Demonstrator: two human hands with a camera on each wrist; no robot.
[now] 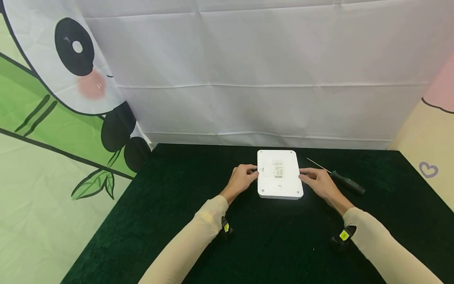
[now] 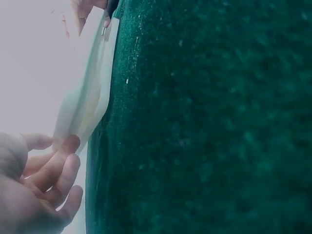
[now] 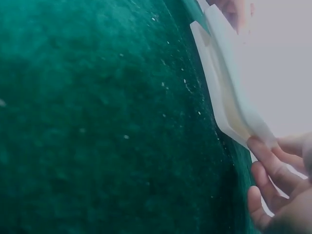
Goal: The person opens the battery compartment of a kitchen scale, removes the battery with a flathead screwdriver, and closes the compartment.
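A flat white calculator-like device point(image 1: 268, 185) lies with its back up, showing a printed label, a small cover and corner screws. My left hand point(image 1: 241, 179) grips its left edge between thumb and fingers. On the opposite edge, my right hand point(image 1: 318, 183) holds it the same way. From the left wrist view, the side of the white device point(image 2: 80, 97) shows two layers with a gap between them, close over the cloth. The right wrist view shows the same gap along the casing point(image 3: 234, 83), with the right hand's fingers at its near corner.
A screwdriver point(image 1: 347, 183) with a dark green handle and thin metal shaft lies just right of the right hand. Dark green cloth point(image 1: 276, 244) covers the table. A white curtain point(image 1: 248, 110) hangs behind, and printed cartoon sheets flank both sides.
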